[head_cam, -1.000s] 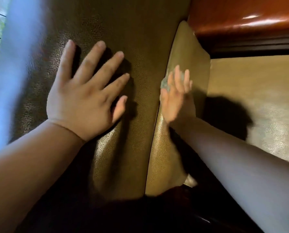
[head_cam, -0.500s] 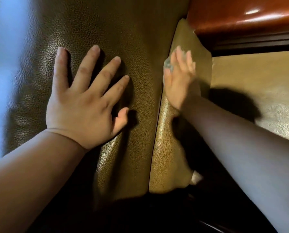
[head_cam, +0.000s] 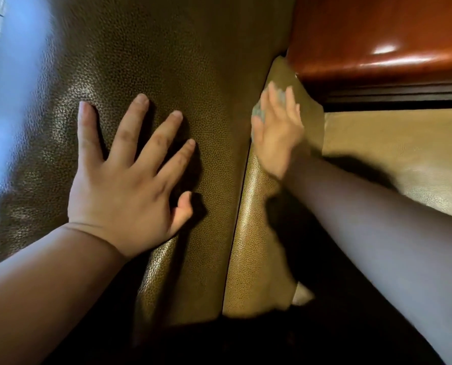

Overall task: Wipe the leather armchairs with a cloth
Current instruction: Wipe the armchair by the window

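Head view showed the left hand (head_cam: 124, 185) lying flat with fingers spread on the dark leather armchair (head_cam: 182, 61). Beyond the seam, the right hand (head_cam: 277, 135), blurred, pressed a grey-green cloth (head_cam: 259, 112) with straight fingers against the lighter leather panel, near the glossy reddish wooden armrest (head_cam: 377, 35).

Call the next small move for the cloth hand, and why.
Probably a stroke back down the lighter tan leather panel. The right hand presses the small grey-green cloth flat near the panel's top, close under the glossy reddish-brown wooden rail, with bare leather below it. The left hand rests spread on the dark olive leather back.
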